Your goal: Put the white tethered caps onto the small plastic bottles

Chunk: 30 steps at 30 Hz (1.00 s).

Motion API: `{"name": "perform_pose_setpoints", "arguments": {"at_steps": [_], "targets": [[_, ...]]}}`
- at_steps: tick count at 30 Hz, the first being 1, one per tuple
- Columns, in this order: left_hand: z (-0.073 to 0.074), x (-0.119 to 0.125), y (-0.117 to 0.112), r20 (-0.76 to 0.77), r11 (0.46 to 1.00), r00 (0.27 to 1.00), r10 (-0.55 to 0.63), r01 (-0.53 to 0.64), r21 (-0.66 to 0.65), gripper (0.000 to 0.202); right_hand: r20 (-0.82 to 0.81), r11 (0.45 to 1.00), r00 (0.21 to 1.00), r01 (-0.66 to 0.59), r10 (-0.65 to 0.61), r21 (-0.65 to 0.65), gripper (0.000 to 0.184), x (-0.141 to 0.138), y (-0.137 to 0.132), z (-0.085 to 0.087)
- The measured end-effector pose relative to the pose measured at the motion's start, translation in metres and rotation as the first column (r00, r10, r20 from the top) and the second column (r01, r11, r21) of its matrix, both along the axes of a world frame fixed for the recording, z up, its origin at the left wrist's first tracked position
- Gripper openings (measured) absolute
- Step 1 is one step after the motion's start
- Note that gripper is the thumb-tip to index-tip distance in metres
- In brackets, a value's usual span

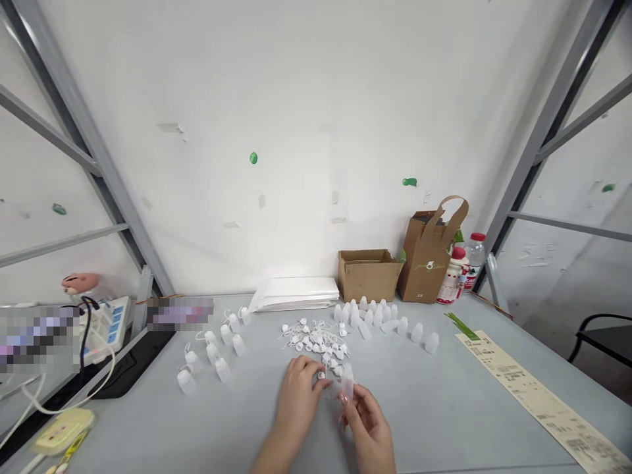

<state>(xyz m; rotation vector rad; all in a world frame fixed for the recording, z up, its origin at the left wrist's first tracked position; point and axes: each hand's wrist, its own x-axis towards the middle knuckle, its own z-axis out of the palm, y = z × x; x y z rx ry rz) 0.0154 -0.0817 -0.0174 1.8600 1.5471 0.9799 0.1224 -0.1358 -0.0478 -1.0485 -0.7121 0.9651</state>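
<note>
My left hand (299, 395) rests on the grey table (444, 408) with its fingertips pinched on a small white cap (321, 375) at the near edge of a pile of white caps (316, 342). Close beside it my right hand (368, 424) holds a small translucent plastic bottle (347, 382) upright between thumb and fingers. A cluster of empty bottles (380, 319) lies behind the pile to the right. Several bottles with caps attached (212, 352) lie to the left.
At the back stand a stack of white sheets (296, 293), an open cardboard box (368, 273), a brown paper bag (429, 253) and drink bottles (464, 266). A long printed paper strip (538, 398) lies at the right. Power strips and cables (93, 329) sit at the left.
</note>
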Motion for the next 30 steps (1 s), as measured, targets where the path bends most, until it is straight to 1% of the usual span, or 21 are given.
{"name": "perform_pose_setpoints", "arguments": {"at_steps": [3,8,12,14,15,17,18,19,21,22,23,24,26,30], "targets": [[-0.001,-0.001,0.000,0.010,1.000,1.000,0.006,-0.006,0.005,0.017,-0.035,1.000,0.999,-0.015,0.015,0.012,0.030,-0.001,-0.001,0.000],[-0.001,-0.007,0.001,-0.033,0.998,0.999,0.043,-0.042,0.037,0.014,-0.025,1.000,1.000,-0.002,0.003,0.007,0.030,-0.001,0.000,-0.002],[-0.001,-0.016,0.002,-0.022,0.995,0.996,0.091,-0.090,0.041,0.016,0.096,0.999,0.995,-0.012,0.008,0.040,0.025,0.002,0.003,-0.004],[-0.001,-0.019,0.001,0.029,0.989,0.989,0.142,-0.143,0.038,0.016,0.143,0.998,0.990,-0.001,-0.007,0.057,0.023,0.002,0.003,-0.005],[0.000,-0.021,0.000,0.081,0.983,0.981,0.177,-0.180,0.033,0.016,0.150,0.998,0.989,0.004,-0.012,0.057,0.022,0.001,0.004,-0.006],[0.004,-0.022,-0.002,0.248,0.969,0.938,0.243,-0.249,-0.010,0.016,0.149,0.999,0.989,-0.009,0.003,0.038,0.024,-0.001,0.004,-0.008],[0.007,-0.022,-0.004,0.356,0.965,0.898,0.259,-0.258,-0.051,0.018,0.153,0.999,0.988,-0.028,0.024,0.026,0.025,-0.002,0.004,-0.009],[0.010,-0.021,-0.006,0.463,0.965,0.847,0.260,-0.239,-0.104,0.021,0.164,0.999,0.985,-0.050,0.047,0.015,0.027,-0.003,0.004,-0.010],[0.017,-0.019,-0.011,0.645,0.969,0.728,0.233,-0.119,-0.216,0.030,0.223,0.996,0.971,-0.092,0.088,0.009,0.029,-0.004,0.003,-0.012],[0.020,-0.017,-0.013,0.698,0.965,0.680,0.223,-0.051,-0.258,0.033,0.267,0.994,0.958,-0.110,0.102,0.017,0.030,-0.004,0.003,-0.013],[0.023,-0.015,-0.016,0.730,0.958,0.648,0.219,-0.001,-0.286,0.034,0.312,0.992,0.944,-0.126,0.111,0.028,0.030,-0.004,0.002,-0.013],[0.025,-0.013,-0.018,0.743,0.953,0.632,0.220,0.023,-0.301,0.033,0.353,0.990,0.929,-0.137,0.114,0.040,0.029,-0.003,0.002,-0.013],[0.026,-0.011,-0.021,0.754,0.953,0.616,0.228,0.019,-0.304,0.030,0.413,0.987,0.904,-0.150,0.114,0.057,0.028,-0.003,0.002,-0.013],[0.024,-0.008,-0.024,0.772,0.952,0.589,0.239,0.016,-0.307,0.027,0.460,0.984,0.881,-0.162,0.108,0.079,0.024,-0.002,0.001,-0.013]]}}
